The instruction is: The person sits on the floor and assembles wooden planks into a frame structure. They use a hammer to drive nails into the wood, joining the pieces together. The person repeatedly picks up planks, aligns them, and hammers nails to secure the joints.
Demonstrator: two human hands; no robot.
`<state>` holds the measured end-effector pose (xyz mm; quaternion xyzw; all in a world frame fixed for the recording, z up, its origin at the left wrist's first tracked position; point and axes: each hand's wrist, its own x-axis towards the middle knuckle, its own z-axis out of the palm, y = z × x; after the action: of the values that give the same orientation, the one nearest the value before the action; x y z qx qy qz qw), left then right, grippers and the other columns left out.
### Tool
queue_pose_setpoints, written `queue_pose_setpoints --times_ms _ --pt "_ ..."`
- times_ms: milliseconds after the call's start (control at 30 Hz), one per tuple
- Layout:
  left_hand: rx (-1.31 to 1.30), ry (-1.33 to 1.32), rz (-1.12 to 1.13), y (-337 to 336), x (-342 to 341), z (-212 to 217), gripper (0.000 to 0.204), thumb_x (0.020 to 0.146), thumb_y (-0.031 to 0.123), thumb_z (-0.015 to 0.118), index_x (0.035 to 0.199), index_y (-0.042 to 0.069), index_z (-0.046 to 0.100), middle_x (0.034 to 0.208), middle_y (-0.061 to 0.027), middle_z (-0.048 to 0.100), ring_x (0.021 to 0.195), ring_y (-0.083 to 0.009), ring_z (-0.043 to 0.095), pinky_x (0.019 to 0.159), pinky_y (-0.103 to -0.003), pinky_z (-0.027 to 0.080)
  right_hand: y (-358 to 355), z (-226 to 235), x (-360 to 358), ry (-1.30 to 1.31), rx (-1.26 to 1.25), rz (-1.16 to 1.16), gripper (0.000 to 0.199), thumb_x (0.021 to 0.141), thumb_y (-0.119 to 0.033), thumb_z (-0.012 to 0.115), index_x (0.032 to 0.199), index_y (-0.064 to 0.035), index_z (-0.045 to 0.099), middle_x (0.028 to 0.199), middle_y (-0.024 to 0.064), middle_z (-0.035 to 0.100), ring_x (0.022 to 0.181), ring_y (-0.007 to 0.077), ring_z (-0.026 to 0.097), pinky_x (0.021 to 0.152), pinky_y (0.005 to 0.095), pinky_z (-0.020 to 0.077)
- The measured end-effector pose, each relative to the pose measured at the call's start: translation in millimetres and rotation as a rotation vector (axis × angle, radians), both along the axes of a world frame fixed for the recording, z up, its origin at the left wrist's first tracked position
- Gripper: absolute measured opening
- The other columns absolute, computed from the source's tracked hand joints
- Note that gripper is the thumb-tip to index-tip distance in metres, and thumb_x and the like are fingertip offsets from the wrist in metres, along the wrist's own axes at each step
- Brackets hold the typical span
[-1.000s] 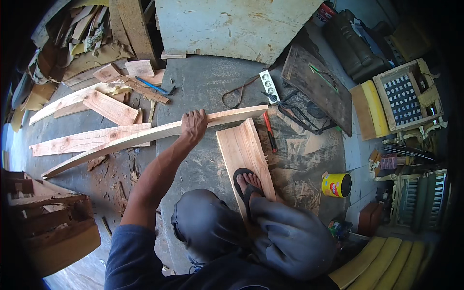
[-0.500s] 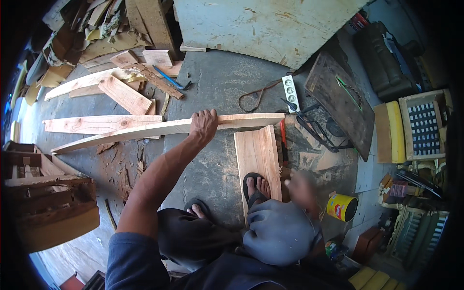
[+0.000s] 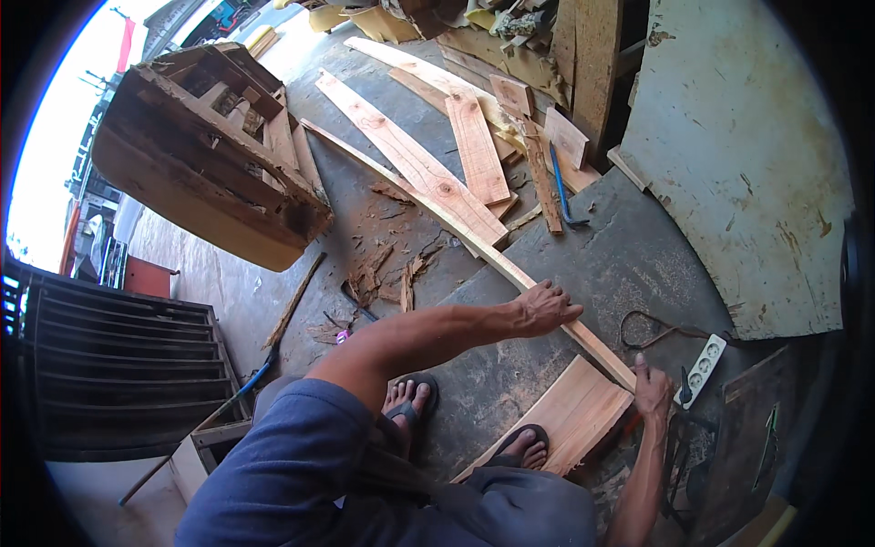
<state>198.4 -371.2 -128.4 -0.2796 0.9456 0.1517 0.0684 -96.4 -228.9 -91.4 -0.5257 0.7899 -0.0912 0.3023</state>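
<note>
Two-handed hold on one long wooden strip (image 3: 599, 348)

Largest is the pale panel (image 3: 747, 164), upper right; a battered wooden frame (image 3: 210, 155) fills the upper left. The strip slants from upper left to right of centre, its near end above a short board (image 3: 579, 410) at lower centre, where a sandalled foot (image 3: 529, 447) rests. The left hand (image 3: 544, 308) bends its fingers over the strip, closed on it; the right hand (image 3: 653, 387) is at its end, thumb raised, finger closure impossible to tell. Positioning seems the step in hand; the next move likely calls for steady two-handed control.
</note>
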Motion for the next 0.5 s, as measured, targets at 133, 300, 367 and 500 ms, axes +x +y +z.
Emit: queue_pose_setpoints --times_ms 133,300,367,500 --pt "0.000 -0.102 -0.156 -12.2 -20.5 14.7 0.017 0.098 0.023 0.056 0.112 0.015 0.051 0.093 -0.0094 0.063 0.098 -0.0300 0.067 0.081 -0.047 0.050 3.7 2.3 -14.3 0.081 0.011 0.067 0.082 0.097 -0.071 0.043 0.088 0.0040 0.073 0.083 0.0344 0.064 0.084 0.0524 0.064 0.077 0.0549 0.0471" --pt "0.024 -0.125 -0.165 -12.8 -20.7 19.4 0.016 0.096 0.023 0.060 0.108 0.015 0.056 0.088 -0.0084 0.066 0.094 -0.0304 0.070 0.075 -0.048 0.051 9.5 10.0 -5.0 0.074 -0.032 0.072 0.083 0.096 -0.072 0.045 0.084 0.0052 0.072 0.076 0.0335 0.063 0.077 0.0525 0.063 0.073 0.0550 0.0461" --pt "0.036 -0.169 -0.178 -13.4 -25.8 17.5 0.016 0.095 0.023 0.061 0.108 0.015 0.057 0.088 -0.0089 0.068 0.095 -0.0299 0.071 0.074 -0.048 0.051 6.2 -1.0 -13.1 0.082 -0.051 0.064 0.082 0.096 -0.072 0.045 0.084 0.0052 0.072 0.075 0.0332 0.062 0.075 0.0516 0.063 0.072 0.0548 0.0458" --pt "0.050 -0.209 -0.140 -13.6 -18.9 23.7 0.017 0.095 0.022 0.060 0.110 0.015 0.058 0.090 -0.0095 0.070 0.096 -0.0285 0.072 0.072 -0.048 0.052 4.9 15.3 -0.7 -0.050 -0.028 0.125 0.070 0.091 -0.068 0.057 0.094 -0.0007 0.075 0.085 0.0288 0.068 0.083 0.0480 0.066 0.076 0.0507 0.0492"
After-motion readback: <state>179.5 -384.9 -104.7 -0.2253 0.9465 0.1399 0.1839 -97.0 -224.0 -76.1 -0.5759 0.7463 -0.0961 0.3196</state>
